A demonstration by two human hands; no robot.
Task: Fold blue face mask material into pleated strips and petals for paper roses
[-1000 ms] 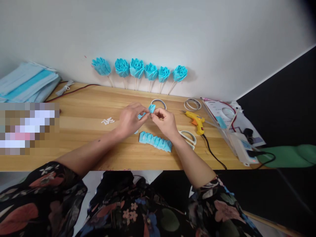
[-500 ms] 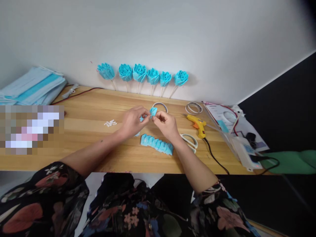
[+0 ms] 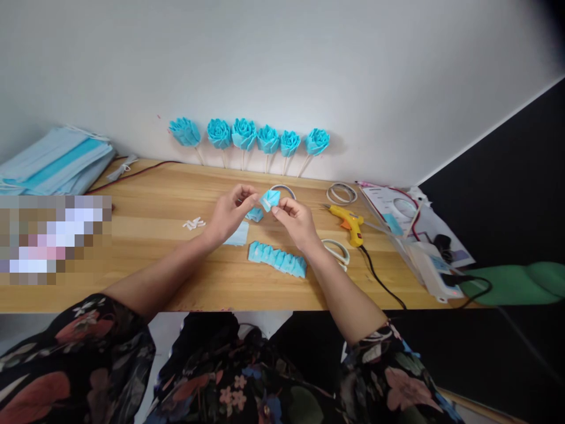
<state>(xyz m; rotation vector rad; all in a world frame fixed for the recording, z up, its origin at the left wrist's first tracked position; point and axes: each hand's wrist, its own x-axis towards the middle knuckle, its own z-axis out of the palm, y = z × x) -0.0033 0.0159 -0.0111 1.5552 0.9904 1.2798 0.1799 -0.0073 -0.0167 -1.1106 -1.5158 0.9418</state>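
Note:
A folded light-blue fabric piece (image 3: 271,199) with a white strip on its lower left is pinched between the thumb and fingers of my right hand (image 3: 296,222). My left hand (image 3: 229,213) is just left of it, thumb and curled fingers apart, holding nothing I can see. Under my left hand lie a flat blue fabric square (image 3: 238,234) and a small group of folded blue pieces (image 3: 255,215). Nearer me, a row of overlapping folded blue pieces (image 3: 277,259) rests on the wooden table (image 3: 176,285).
Several blue fabric roses (image 3: 244,134) on sticks lean against the wall. A yellow glue gun (image 3: 351,224), white-handled scissors (image 3: 338,252) and tape rolls (image 3: 341,193) lie rightward, beside a power strip (image 3: 435,274). Small white strips (image 3: 194,224) and stacked face masks (image 3: 57,158) are leftward.
My left hand has let go of the folded piece and drawn slightly left. The piece has turned in my right hand, showing its white strip. The view has shifted slightly.

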